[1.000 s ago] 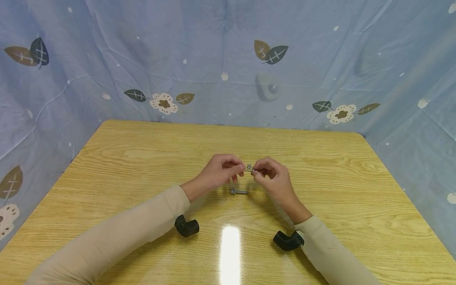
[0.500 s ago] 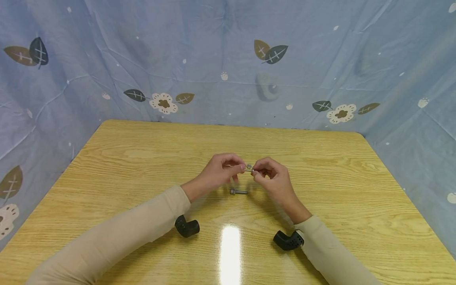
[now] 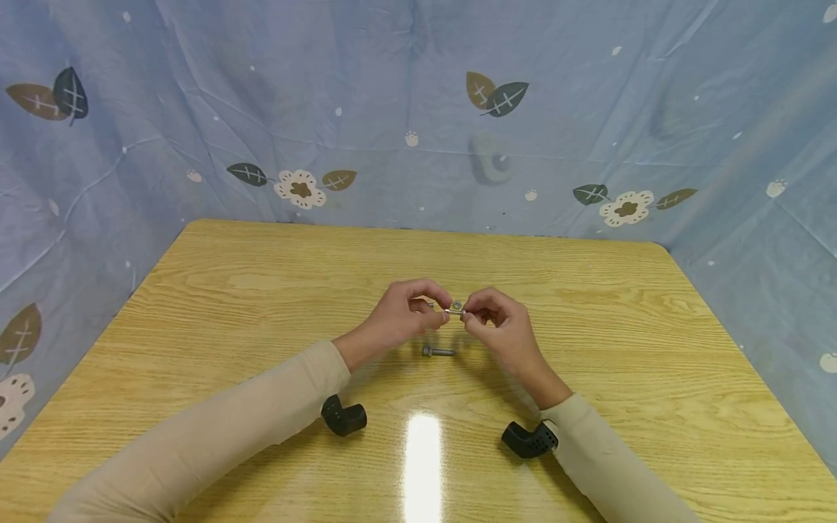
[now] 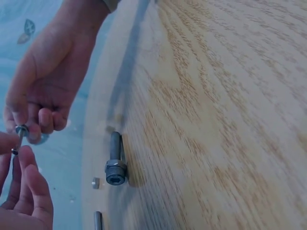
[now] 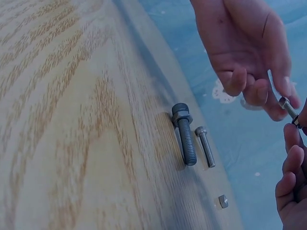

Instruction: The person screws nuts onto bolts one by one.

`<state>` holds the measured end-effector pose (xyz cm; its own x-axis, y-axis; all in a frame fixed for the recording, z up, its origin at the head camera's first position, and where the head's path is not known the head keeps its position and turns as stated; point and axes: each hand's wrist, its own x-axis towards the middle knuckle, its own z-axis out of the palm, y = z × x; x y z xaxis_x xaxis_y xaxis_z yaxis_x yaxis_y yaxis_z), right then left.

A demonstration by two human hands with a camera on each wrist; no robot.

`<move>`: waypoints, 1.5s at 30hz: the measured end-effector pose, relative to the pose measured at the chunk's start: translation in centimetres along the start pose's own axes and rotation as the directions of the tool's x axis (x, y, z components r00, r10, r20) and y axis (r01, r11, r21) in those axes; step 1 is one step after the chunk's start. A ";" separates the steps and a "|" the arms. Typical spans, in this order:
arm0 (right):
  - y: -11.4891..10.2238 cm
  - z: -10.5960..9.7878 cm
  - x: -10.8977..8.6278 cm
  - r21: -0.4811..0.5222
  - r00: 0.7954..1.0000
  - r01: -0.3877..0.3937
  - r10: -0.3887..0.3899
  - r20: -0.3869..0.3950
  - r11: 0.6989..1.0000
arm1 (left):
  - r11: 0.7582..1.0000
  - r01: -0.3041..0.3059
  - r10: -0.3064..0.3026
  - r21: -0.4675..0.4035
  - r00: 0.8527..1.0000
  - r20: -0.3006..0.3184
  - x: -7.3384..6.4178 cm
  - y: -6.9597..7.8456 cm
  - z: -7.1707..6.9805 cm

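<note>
A small silver bolt (image 3: 455, 312) is held level between both hands. My right hand (image 3: 500, 317) pinches its right end between thumb and forefinger. My left hand (image 3: 408, 311) has its curled thumb and forefinger around the other end, the fingertips slightly parted. In the right wrist view, thread shows on the bolt (image 5: 290, 110) between the two hands. A larger dark bolt (image 5: 183, 134) with a nut near its head lies on the table below the hands. Beside it are a second small bolt (image 5: 206, 147) and a loose nut (image 5: 223, 201).
The wooden table (image 3: 261, 290) has a blue patterned cloth (image 3: 392, 109) hanging behind it. Black curved wrist mounts, the left (image 3: 343, 416) and the right (image 3: 530, 441), stick out from the sleeves. A bright reflection lies near the front.
My left forefinger has lifted away from the thumb, baring more of the bolt's left end. The second small bolt now shows between the left fingers. The right hand stays in place.
</note>
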<state>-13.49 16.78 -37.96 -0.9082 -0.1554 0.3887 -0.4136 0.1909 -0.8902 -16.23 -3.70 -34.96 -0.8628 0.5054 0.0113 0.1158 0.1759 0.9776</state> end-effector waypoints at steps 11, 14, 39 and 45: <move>-0.3 0.0 0.1 -0.018 0.999 -0.034 0.033 -0.015 0.999 | 0.997 0.071 -0.070 0.006 0.997 -0.021 0.5 0.0 0.2; -0.4 0.0 0.1 -0.025 0.999 -0.038 0.037 -0.016 0.999 | 0.999 0.046 -0.046 0.009 0.999 -0.023 0.4 -0.1 0.2; 0.0 0.3 0.2 -0.025 1.000 0.002 -0.002 0.004 1.000 | 1.000 0.019 -0.019 0.025 0.999 -0.028 0.1 -0.2 0.1; 0.0 0.3 0.1 -0.029 1.000 -0.006 0.007 0.001 1.000 | 0.999 0.024 -0.024 0.024 1.000 -0.020 0.1 -0.2 0.1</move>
<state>-13.53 16.42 -37.96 -0.9108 -0.1555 0.3825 -0.4094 0.2196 -0.8855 -16.27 -3.63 -35.19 -0.8751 0.4839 -0.0076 0.1069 0.2087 0.9721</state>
